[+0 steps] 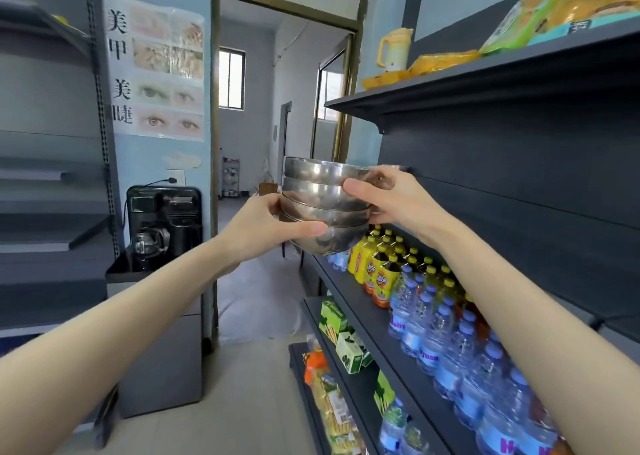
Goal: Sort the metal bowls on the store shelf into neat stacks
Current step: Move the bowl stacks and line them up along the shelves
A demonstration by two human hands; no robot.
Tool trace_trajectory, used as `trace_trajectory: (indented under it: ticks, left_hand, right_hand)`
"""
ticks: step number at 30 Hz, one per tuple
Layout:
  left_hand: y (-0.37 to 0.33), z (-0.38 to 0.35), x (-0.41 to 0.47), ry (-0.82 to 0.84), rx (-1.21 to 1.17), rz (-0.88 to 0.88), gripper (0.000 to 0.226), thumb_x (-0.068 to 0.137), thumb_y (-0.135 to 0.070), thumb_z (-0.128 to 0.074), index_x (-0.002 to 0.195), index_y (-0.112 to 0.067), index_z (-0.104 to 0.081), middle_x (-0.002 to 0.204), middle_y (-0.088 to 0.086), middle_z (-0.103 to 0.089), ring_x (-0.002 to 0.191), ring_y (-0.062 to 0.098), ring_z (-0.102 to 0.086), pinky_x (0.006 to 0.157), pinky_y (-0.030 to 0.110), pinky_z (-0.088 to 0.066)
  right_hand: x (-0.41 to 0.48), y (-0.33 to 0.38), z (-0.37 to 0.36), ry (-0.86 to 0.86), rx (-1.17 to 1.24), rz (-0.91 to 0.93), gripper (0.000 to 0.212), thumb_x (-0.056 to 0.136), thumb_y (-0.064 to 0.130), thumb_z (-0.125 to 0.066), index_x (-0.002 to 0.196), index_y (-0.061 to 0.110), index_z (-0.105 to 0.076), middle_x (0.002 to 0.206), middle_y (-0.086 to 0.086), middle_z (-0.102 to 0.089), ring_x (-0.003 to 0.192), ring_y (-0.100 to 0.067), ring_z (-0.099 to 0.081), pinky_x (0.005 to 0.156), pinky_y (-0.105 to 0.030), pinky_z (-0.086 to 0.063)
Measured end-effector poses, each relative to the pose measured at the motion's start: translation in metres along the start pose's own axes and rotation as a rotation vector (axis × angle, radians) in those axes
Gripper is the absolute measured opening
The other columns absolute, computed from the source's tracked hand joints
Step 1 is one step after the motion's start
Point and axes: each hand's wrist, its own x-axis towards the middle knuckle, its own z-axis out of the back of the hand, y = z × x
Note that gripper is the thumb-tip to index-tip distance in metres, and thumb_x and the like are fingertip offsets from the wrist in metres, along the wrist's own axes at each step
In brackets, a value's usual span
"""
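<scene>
A stack of several nested metal bowls (320, 191) is held up in the air in front of the dark shelf unit, above the end of the drinks shelf. My left hand (266, 227) grips the bottom bowls from the left, thumb across the lowest bowl's side. My right hand (394, 195) grips the upper bowls from the right, thumb on the second bowl's wall and fingers behind the stack. The stack leans slightly, its rims not quite level.
The dark shelf unit (485, 84) on the right carries yellow snack packs and a yellow jug on top, drink bottles (433, 316) below, and cartons lower down. A coffee machine (162, 226) stands on a counter at left. A doorway lies ahead.
</scene>
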Motion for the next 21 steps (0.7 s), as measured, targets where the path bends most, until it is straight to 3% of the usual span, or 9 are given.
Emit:
trace_trajectory:
  ticks: [3, 7, 9, 13, 17, 19, 21]
  left_hand:
    - [0.023, 0.011, 0.037, 0.014, -0.011, -0.011, 0.042, 0.067, -0.03, -0.083, 0.102, -0.013, -0.07, 0.088, -0.007, -0.071, 0.079, -0.004, -0.065, 0.064, 0.002, -0.045]
    - [0.059, 0.016, 0.094, 0.013, -0.007, -0.017, 0.049, 0.06, -0.039, -0.083, 0.1, -0.015, -0.071, 0.093, -0.009, -0.073, 0.098, 0.009, -0.066, 0.081, 0.015, -0.047]
    - [0.076, 0.015, 0.126, 0.022, 0.002, -0.017, 0.044, 0.06, -0.039, -0.083, 0.097, -0.017, -0.072, 0.089, -0.012, -0.073, 0.094, 0.008, -0.066, 0.084, 0.017, -0.047]
    - [0.109, 0.007, 0.205, 0.046, 0.008, -0.031, 0.032, 0.067, -0.033, -0.083, 0.092, -0.017, -0.072, 0.074, -0.018, -0.071, 0.078, 0.0, -0.063, 0.077, 0.015, -0.044]
    - [0.137, -0.001, 0.292, 0.07, 0.02, -0.03, 0.043, 0.062, -0.038, -0.084, 0.098, -0.017, -0.071, 0.085, -0.012, -0.074, 0.087, 0.006, -0.067, 0.083, 0.021, -0.05]
    - [0.15, -0.008, 0.332, 0.076, 0.006, -0.04, 0.056, 0.056, -0.043, -0.085, 0.102, -0.014, -0.07, 0.091, -0.006, -0.074, 0.091, 0.011, -0.069, 0.087, 0.025, -0.052]
    - [0.161, -0.018, 0.369, 0.11, 0.0, -0.051, 0.053, 0.06, -0.041, -0.084, 0.105, -0.016, -0.069, 0.094, -0.006, -0.074, 0.092, 0.01, -0.068, 0.085, 0.023, -0.052]
  right_hand:
    - [0.039, -0.016, -0.008, -0.012, 0.005, -0.021, 0.073, 0.057, 0.06, -0.07, 0.115, 0.017, -0.059, 0.105, 0.001, -0.068, 0.092, -0.014, -0.07, 0.077, -0.029, -0.059]
    - [0.094, -0.048, -0.01, -0.018, -0.019, -0.044, 0.062, 0.063, 0.057, -0.07, 0.111, 0.019, -0.059, 0.105, 0.002, -0.068, 0.091, -0.014, -0.07, 0.08, -0.03, -0.058]
    - [0.124, -0.067, -0.009, -0.028, -0.02, -0.054, 0.057, 0.067, 0.054, -0.071, 0.11, 0.019, -0.058, 0.106, 0.0, -0.068, 0.091, -0.015, -0.07, 0.081, -0.032, -0.058]
    - [0.193, -0.111, 0.001, -0.046, 0.024, -0.062, 0.04, 0.076, 0.042, -0.072, 0.105, 0.018, -0.058, 0.099, 0.0, -0.07, 0.078, -0.011, -0.071, 0.069, -0.023, -0.058]
    - [0.263, -0.15, 0.02, -0.088, 0.023, -0.078, 0.05, 0.074, 0.043, -0.073, 0.113, 0.015, -0.057, 0.105, -0.003, -0.069, 0.089, -0.017, -0.07, 0.08, -0.032, -0.058]
    - [0.294, -0.168, 0.032, -0.11, 0.019, -0.079, 0.048, 0.076, 0.041, -0.073, 0.114, 0.015, -0.057, 0.105, -0.002, -0.069, 0.09, -0.017, -0.07, 0.08, -0.032, -0.058]
    - [0.319, -0.185, 0.044, -0.119, 0.012, -0.088, 0.045, 0.076, 0.04, -0.073, 0.112, 0.018, -0.058, 0.105, 0.0, -0.069, 0.089, -0.015, -0.07, 0.077, -0.029, -0.058]
